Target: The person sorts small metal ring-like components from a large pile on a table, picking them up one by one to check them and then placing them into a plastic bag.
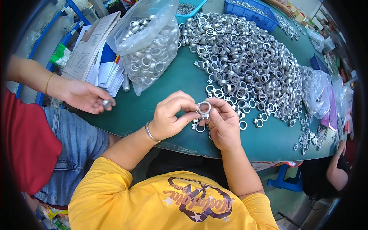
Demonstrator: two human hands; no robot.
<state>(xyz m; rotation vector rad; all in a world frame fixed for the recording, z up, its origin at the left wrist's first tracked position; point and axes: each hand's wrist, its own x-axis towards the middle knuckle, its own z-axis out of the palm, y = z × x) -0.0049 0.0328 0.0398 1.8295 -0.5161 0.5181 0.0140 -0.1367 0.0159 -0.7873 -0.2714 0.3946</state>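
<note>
Just over the front edge of the green table [153, 111], both my hands hold one silver metal ring [204, 108] with a small lug at its bottom. My left hand [172, 117], with a bracelet at the wrist, pinches its left side between thumb and fingers. The thumb and fingers of my right hand [224, 122] close on its right side. Several loose rings lie just beneath and beside my fingers. Beyond them spreads a large heap of similar metal rings [245, 57]. A clear plastic bag [149, 57] full of rings stands beyond my left hand.
At left, a co-worker's hand [90, 96] holds a small metal ring. Papers [88, 50] are stacked behind it. A blue crate [251, 13] and a teal tray [188, 8] stand at the back. To the right are plastic bags [316, 92], another person's arm [337, 172] and a blue stool [285, 179].
</note>
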